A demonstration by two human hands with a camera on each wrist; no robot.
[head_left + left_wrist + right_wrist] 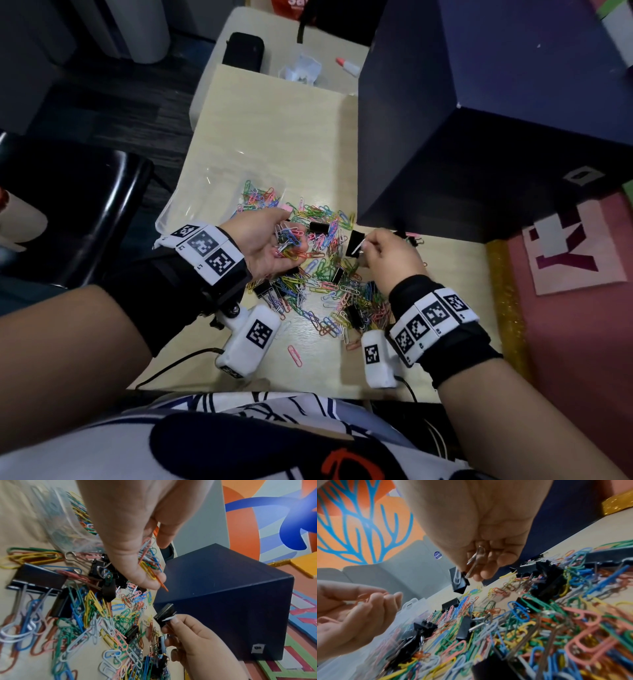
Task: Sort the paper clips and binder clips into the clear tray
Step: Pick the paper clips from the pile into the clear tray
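A heap of coloured paper clips (325, 281) mixed with black binder clips (318, 226) covers the middle of the table. The clear tray (191, 205) lies at the left with paper clips in its far corner. My left hand (270, 240) is cupped palm up over the heap's left side and holds a bunch of paper clips (149, 561). My right hand (380, 253) pinches a black binder clip (354, 244) by its wire handles, lifted above the heap, with a white paper clip (457, 576) hanging on it.
A large dark blue box (462, 137) stands right behind the heap on the right. A single pink paper clip (295, 354) lies near the table's front edge. A black case (244, 51) and crumpled plastic (301, 72) lie on the far table.
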